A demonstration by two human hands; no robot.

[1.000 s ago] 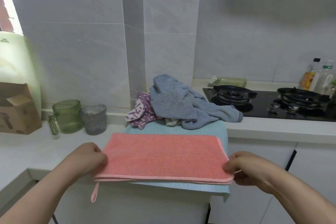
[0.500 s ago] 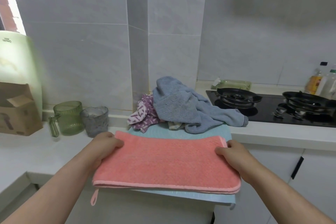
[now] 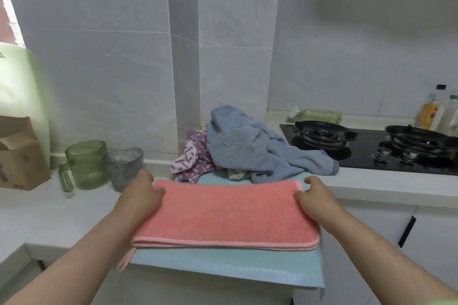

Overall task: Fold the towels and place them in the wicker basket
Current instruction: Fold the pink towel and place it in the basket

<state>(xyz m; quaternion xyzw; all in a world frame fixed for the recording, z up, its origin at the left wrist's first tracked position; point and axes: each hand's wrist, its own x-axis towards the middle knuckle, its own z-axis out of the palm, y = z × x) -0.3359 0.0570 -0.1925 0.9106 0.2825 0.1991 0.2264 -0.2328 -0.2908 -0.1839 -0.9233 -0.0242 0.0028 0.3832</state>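
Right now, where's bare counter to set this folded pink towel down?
Bare counter lies left of the pink towel, before the green mug and grey cup, right of the cardboard box. A narrow strip fronts the stove. Behind the pink towel it's crowded: blue towel and purple towel heaped.

Single head-worn wide-angle view from above counter height, facing a tiled wall corner (image 3: pixel 183 57) and tilted down onto the countertop (image 3: pixel 62 210). Close in: pink towel (image 3: pixel 223 215) fills centre frame, left hand (image 3: pixel 141 195) and right hand (image 3: pixel 314 199) at its far corners, forearms entering from the bottom corners. Gas hob (image 3: pixel 371 153) at right edge, cardboard box (image 3: pixel 19 156) at left edge.
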